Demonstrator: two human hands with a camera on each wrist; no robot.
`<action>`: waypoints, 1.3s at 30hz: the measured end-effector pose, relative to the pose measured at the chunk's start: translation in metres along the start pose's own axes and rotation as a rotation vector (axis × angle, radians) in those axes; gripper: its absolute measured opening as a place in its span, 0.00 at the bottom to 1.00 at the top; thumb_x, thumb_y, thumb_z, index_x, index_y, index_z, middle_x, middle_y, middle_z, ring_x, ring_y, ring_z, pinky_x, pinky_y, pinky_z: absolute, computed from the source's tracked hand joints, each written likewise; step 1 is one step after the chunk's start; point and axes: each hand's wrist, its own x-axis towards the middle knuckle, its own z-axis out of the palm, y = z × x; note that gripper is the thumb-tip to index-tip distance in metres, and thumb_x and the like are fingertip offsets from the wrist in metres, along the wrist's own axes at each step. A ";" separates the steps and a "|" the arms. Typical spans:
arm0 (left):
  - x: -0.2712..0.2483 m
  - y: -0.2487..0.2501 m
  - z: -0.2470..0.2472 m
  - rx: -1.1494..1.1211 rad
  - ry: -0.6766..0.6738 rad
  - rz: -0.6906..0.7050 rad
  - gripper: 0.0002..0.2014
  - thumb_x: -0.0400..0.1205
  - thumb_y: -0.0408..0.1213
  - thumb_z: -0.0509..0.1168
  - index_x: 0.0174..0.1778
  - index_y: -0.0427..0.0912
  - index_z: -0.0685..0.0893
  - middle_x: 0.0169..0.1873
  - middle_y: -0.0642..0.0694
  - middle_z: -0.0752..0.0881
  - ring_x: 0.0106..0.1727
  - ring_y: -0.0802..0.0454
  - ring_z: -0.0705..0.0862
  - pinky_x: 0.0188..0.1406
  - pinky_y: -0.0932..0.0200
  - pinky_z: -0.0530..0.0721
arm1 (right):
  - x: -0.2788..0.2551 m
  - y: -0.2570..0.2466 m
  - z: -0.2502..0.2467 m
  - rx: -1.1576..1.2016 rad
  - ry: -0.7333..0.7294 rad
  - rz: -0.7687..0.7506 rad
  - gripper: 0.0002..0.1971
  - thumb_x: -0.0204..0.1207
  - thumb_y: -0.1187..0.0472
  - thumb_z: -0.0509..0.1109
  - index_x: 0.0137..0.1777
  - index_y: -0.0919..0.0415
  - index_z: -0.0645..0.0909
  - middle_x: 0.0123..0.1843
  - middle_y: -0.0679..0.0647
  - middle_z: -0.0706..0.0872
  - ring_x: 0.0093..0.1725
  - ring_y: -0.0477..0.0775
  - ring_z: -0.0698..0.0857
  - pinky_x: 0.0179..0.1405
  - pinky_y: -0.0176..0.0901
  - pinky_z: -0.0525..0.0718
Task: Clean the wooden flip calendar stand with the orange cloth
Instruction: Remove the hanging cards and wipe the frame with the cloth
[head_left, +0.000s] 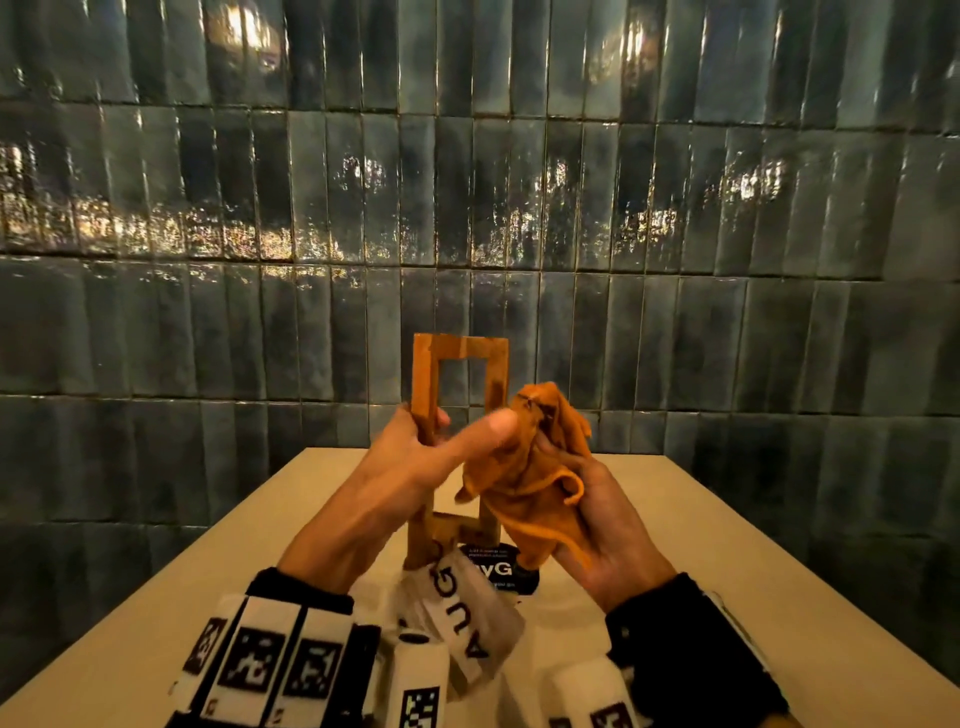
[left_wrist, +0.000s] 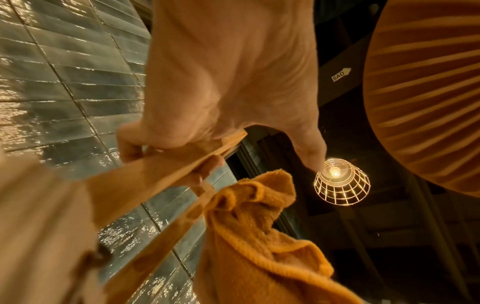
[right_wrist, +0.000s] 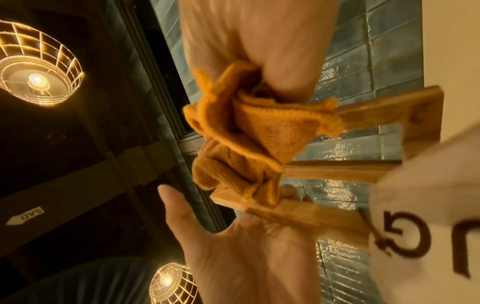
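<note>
The wooden flip calendar stand (head_left: 460, 347) is held upright in the air above the table (head_left: 675, 519), in front of the person. It is a narrow rectangular frame of warm, honey-coloured wood with visible grain and some darker patches on its rails. Through its open upper part the tiled wall (head_left: 208, 312) can be seen. A crosspiece joins the two uprights near the lower end. White calendar cards (head_left: 457, 608) hang below the frame, tilted toward the camera, and the letters "AUG" are printed on one of them. In the right wrist view a dark cord or ring is seen where a card meets the wood.

The left upright is gripped by the left hand (head_left: 415, 467), whose fingers are curled round the rail while the thumb is stretched out toward the cloth. The orange cloth (head_left: 524, 478) is bunched in the right hand (head_left: 608, 525), which is closed round its lower folds. The cloth is pressed against the right upright of the frame, about halfway along it. Its weave is looped and towel-like, with a stitched hem.

On the table beneath the stand a dark round label (head_left: 498, 569) with pale lettering is partly covered by the cards. Wristbands with black-and-white markers are worn on both forearms. In the wrist views, wire-cage lamps (left_wrist: 342, 182) are lit overhead.
</note>
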 end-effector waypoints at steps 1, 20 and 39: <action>0.000 -0.001 0.001 0.026 -0.001 0.002 0.51 0.44 0.74 0.73 0.57 0.46 0.74 0.54 0.42 0.83 0.55 0.46 0.84 0.55 0.44 0.83 | 0.001 0.000 0.000 0.016 0.006 -0.002 0.20 0.76 0.66 0.61 0.69 0.62 0.75 0.52 0.65 0.87 0.45 0.61 0.89 0.39 0.54 0.88; 0.002 -0.006 -0.006 0.153 0.282 0.168 0.22 0.73 0.33 0.73 0.55 0.46 0.68 0.40 0.46 0.77 0.37 0.57 0.78 0.28 0.71 0.75 | -0.011 -0.021 0.002 -0.159 0.119 0.082 0.17 0.72 0.50 0.67 0.53 0.59 0.87 0.51 0.61 0.90 0.50 0.59 0.89 0.51 0.53 0.85; 0.007 -0.015 0.014 0.206 0.296 0.145 0.26 0.67 0.36 0.77 0.53 0.45 0.68 0.41 0.45 0.81 0.40 0.50 0.83 0.40 0.53 0.85 | -0.017 0.001 0.015 -1.300 0.336 -0.983 0.13 0.72 0.64 0.72 0.55 0.53 0.84 0.51 0.47 0.84 0.49 0.42 0.82 0.51 0.26 0.78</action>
